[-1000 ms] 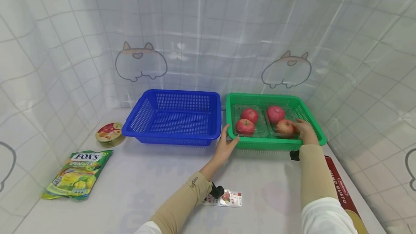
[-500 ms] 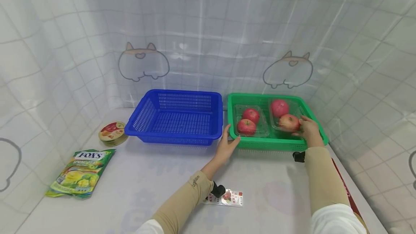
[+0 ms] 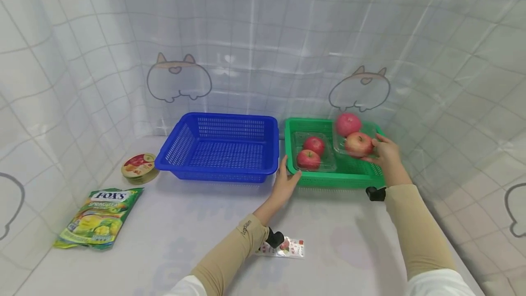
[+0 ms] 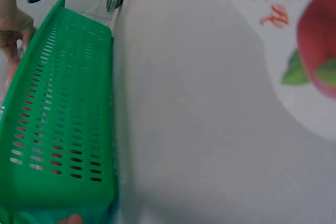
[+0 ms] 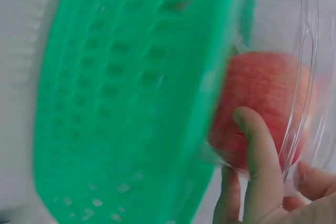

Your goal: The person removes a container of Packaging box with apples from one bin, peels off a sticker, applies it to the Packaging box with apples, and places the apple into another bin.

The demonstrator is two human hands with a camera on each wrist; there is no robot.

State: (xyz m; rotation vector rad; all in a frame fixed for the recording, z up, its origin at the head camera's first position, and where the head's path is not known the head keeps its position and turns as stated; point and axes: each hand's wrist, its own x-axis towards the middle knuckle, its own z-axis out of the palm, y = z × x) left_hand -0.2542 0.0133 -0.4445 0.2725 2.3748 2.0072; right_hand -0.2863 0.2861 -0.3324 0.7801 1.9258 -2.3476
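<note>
In the head view my right hand (image 3: 387, 156) holds a clear plastic box (image 5: 270, 22) with two apples (image 3: 359, 144) by its near right side. Fingers lie under the box in the right wrist view, thumb on its edge. The box is raised and tilted over the right part of the green basket (image 3: 328, 180). Another clear box (image 3: 330, 164) with two red apples (image 3: 308, 160) sits in the basket's left half. My left hand (image 3: 283, 186) grips the near left corner of the basket, thumb at the front and fingers along the left side.
A blue basket (image 3: 230, 175) stands left of the green one. Farther left are a round tin (image 3: 139, 168) and a green Fox's candy bag (image 3: 100, 218). A printed card (image 3: 291, 247) lies beside my left wrist. A patterned curtain (image 3: 263, 58) surrounds the table.
My right hand has lifted the right apple box from the bottom of the green basket, up and toward the back. The left hand has stayed at the basket's corner.
</note>
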